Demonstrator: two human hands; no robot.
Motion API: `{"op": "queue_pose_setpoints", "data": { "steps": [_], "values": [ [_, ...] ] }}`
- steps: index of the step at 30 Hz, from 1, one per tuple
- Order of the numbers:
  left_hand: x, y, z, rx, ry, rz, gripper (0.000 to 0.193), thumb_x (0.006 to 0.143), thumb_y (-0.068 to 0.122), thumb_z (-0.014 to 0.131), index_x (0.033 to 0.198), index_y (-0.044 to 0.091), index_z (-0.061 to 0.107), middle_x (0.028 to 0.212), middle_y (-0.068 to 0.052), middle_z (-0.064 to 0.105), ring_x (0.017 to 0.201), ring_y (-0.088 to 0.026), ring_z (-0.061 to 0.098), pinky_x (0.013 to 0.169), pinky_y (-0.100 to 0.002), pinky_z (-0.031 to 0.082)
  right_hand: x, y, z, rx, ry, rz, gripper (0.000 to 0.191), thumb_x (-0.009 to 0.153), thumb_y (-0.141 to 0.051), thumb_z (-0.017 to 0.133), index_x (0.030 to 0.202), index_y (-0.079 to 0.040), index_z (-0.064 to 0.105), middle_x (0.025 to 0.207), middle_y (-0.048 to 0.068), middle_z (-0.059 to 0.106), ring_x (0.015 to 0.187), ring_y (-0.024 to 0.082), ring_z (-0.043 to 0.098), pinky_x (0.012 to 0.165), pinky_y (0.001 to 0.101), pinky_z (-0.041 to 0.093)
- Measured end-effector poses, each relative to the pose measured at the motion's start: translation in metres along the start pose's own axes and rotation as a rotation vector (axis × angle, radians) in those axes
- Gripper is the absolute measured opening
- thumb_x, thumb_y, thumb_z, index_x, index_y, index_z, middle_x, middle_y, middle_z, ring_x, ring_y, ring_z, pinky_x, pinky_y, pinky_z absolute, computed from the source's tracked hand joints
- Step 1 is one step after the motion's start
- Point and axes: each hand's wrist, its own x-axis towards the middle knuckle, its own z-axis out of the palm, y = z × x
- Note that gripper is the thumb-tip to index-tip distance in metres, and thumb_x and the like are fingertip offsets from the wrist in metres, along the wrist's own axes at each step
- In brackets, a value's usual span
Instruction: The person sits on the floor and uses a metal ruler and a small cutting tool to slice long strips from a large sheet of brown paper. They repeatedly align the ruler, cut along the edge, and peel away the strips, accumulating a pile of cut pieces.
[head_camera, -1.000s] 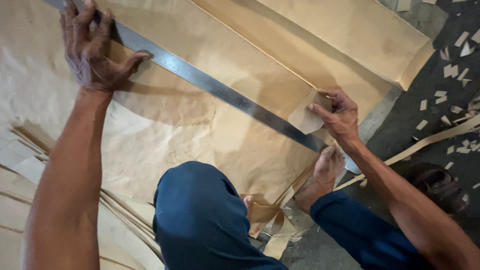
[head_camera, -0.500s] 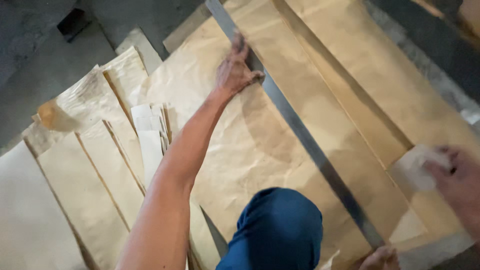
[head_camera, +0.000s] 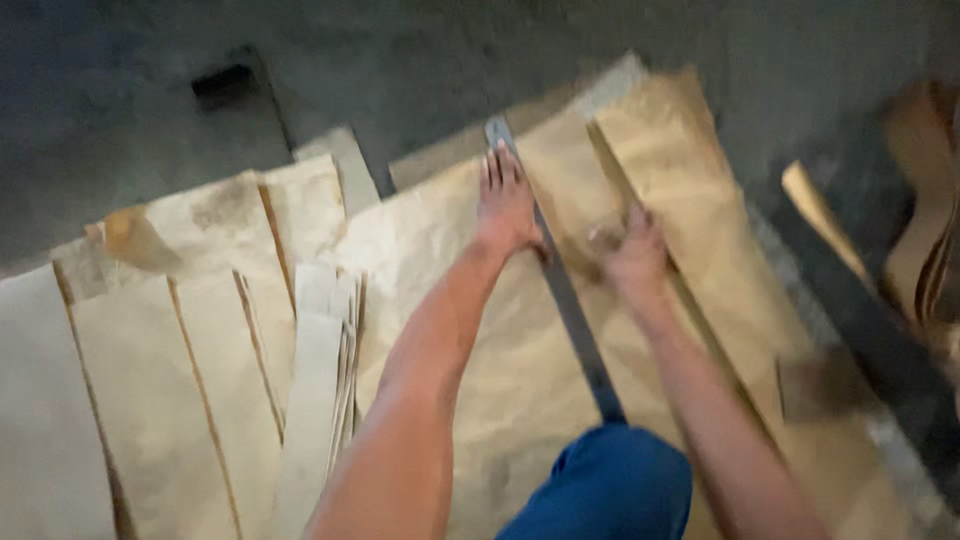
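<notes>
Closest to the camera, at the bottom edge, a knee in blue cloth (head_camera: 610, 485) rests on a large sheet of brown paper (head_camera: 520, 370) spread over the floor, and the near end of a long metal straightedge (head_camera: 570, 305) disappears just behind it. Both bare forearms reach forward from there over the sheet. To the left of the arms lie cut strips of the same brown paper (head_camera: 180, 390), side by side and partly overlapping, with a thin bundle of narrow strips (head_camera: 325, 360) stacked at the edge of the big sheet. Further out, the straightedge runs diagonally up the sheet toward its far edge. The left hand (head_camera: 507, 205) lies flat, palm down, on the paper just left of the straightedge near its far end, its fingers (head_camera: 500, 168) held straight and close together, the edge of the hand touching or nearly touching the metal. The right hand (head_camera: 632, 250) sits on the other side of the straightedge, slightly nearer, on a second layer of brown paper (head_camera: 680, 170) that overlaps the first; motion blur hides whether its fingers are curled, spread or holding anything. On the far right, more blurred paper scraps (head_camera: 925, 200) lie beside a dark strip of floor. Beyond the sheets stretches the grey concrete floor (head_camera: 400, 60), with a small dark rectangular object (head_camera: 222, 82) on it, well away from both hands.
</notes>
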Motion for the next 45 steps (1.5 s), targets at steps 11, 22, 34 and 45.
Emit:
{"op": "queue_pose_setpoints", "data": {
  "steps": [11, 22, 34, 45],
  "values": [
    [0.001, -0.019, 0.005, -0.052, 0.047, 0.082, 0.168, 0.033, 0.071, 0.092, 0.154, -0.017, 0.015, 0.165, -0.033, 0.006, 0.156, -0.045, 0.007, 0.127, -0.045, 0.014, 0.187, -0.042, 0.047, 0.192, -0.669, -0.133, 0.031, 0.089, -0.035, 0.081, 0.086, -0.005, 0.074, 0.078, 0.019, 0.067, 0.067, 0.035, 0.066, 0.062, 0.0455, 0.049],
    [0.017, -0.011, -0.024, 0.011, -0.100, -0.102, 0.180, 0.024, 0.073, 0.092, 0.163, 0.002, 0.001, 0.172, -0.018, -0.006, 0.160, -0.032, -0.009, 0.126, -0.064, -0.006, 0.183, -0.061, 0.030, -0.066, -0.345, -1.007, 0.024, 0.085, -0.015, 0.056, 0.094, -0.002, 0.074, 0.097, 0.014, 0.072, 0.102, 0.032, 0.072, 0.081, 0.0462, 0.055],
    [0.023, -0.015, -0.017, -0.139, -0.180, -0.107, 0.176, 0.024, 0.065, 0.095, 0.161, 0.003, 0.005, 0.172, -0.018, -0.005, 0.160, -0.032, -0.008, 0.128, -0.063, -0.003, 0.207, -0.048, 0.111, 0.195, -1.501, -1.067, 0.028, 0.075, -0.033, 0.062, 0.090, -0.012, 0.074, 0.085, 0.014, 0.075, 0.079, 0.039, 0.069, 0.069, 0.0519, 0.055],
    [0.027, -0.020, -0.010, -0.215, -0.207, -0.121, 0.158, 0.046, 0.056, 0.095, 0.160, 0.004, 0.000, 0.170, -0.014, -0.007, 0.160, -0.030, -0.008, 0.128, -0.060, -0.004, 0.099, -0.032, 0.011, 0.174, -0.774, -0.411, 0.058, 0.090, -0.040, 0.070, 0.125, 0.004, 0.058, 0.117, 0.027, 0.063, 0.108, 0.044, 0.060, 0.090, 0.0504, 0.052]
  ]
}}
